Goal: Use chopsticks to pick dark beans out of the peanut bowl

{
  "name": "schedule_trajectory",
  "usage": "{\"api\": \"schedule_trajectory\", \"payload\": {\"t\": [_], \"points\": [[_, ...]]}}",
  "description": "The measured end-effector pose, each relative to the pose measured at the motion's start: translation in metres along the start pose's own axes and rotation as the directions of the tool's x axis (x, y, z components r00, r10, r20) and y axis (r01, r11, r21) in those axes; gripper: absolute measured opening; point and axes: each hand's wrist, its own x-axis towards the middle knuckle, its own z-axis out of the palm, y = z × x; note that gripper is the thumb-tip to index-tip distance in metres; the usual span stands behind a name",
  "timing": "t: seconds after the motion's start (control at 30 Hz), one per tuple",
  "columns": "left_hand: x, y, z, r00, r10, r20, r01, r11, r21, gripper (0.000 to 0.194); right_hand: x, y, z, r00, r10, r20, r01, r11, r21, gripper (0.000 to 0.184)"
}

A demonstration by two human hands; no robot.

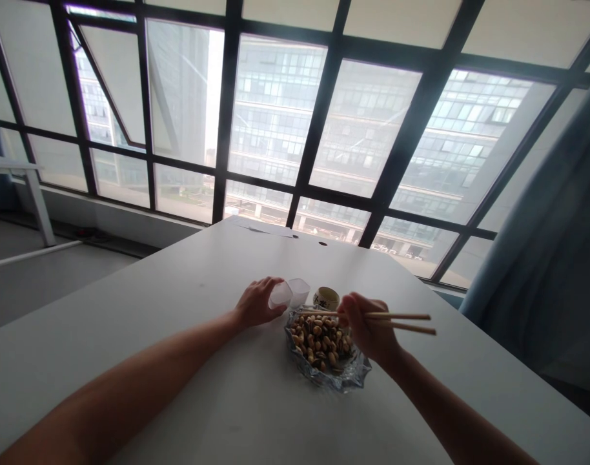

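Note:
A clear glass dish (346, 380) full of brown nuts (320, 342) sits on the white table (179, 361) in front of me. My right hand (367, 329) grips a pair of wooden chopsticks (401, 321), their tips pointing left over the nuts. My left hand (257, 301) is wrapped round a small clear plastic cup (280, 295), tilted on its side just left of the dish. A second clear plastic cup (299, 290) stands beside it. A small patterned ceramic cup (326, 298) stands behind the dish.
The table's far edge lies close to a wall of large dark-framed windows (319, 123). A blue curtain (556, 258) hangs at the right. Another white table (19, 181) stands at the far left on the grey floor.

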Motion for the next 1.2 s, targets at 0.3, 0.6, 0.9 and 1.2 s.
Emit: {"api": "schedule_trajectory", "payload": {"t": [0.3,0.6,0.9,1.2], "points": [[0.003,0.001,-0.001,0.99,-0.119,0.078,0.118,0.993,0.023,0.058,-0.011,-0.002,-0.055,0.808,0.479,0.343,-0.537,0.838,0.095,0.067],[0.001,-0.002,0.0,0.975,-0.199,0.097,0.195,0.98,0.046,0.072,-0.024,0.022,-0.029,0.928,0.365,0.079,-0.373,0.892,0.255,0.055],[0.003,0.004,-0.005,0.957,-0.243,0.159,0.23,0.968,0.096,0.064,-0.017,0.006,-0.062,0.837,0.423,0.348,-0.492,0.86,0.138,0.066],[0.003,0.001,-0.005,0.959,-0.233,0.16,0.219,0.971,0.101,0.066,-0.017,0.013,-0.062,0.895,0.349,0.277,-0.371,0.928,0.03,0.064]]}}
